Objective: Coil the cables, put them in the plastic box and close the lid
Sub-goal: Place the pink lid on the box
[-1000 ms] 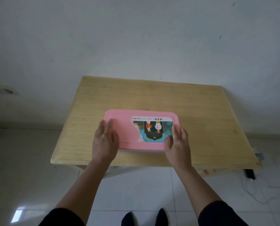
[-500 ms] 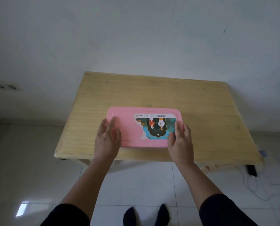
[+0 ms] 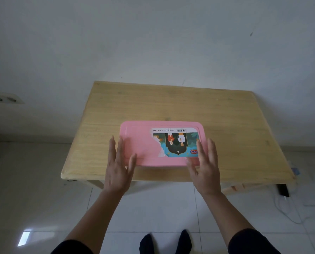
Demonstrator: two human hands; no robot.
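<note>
a: where's the box (image 3: 144, 158)?

b: on the table (image 3: 171, 105), near the front edge, a bit left of middle. the pink lid (image 3: 140, 143) is on it and covers it whole, so i see no cables and none lie on the table either. i take them to be inside, but that's my guess.

a: and my hands?

b: both flat and spread, holding nothing. the left hand (image 3: 118, 167) sits at the lid's left front corner, fingers pointing away from me; the right hand (image 3: 205, 166) is at the right front corner, partly over the torn label (image 3: 175, 143). whether the palms press on the lid or float just above it, i can't tell from this angle.

a: so which step is this?

b: the last one, i'd say: closing the lid. it looks level all round, no corner standing up that i can make out.

a: next move?

b: a firm press along the front edge and corners to be sure it has seated, then lift both hands clear. the box is close to the table's edge, so i'd push straight down, not toward me.
</note>
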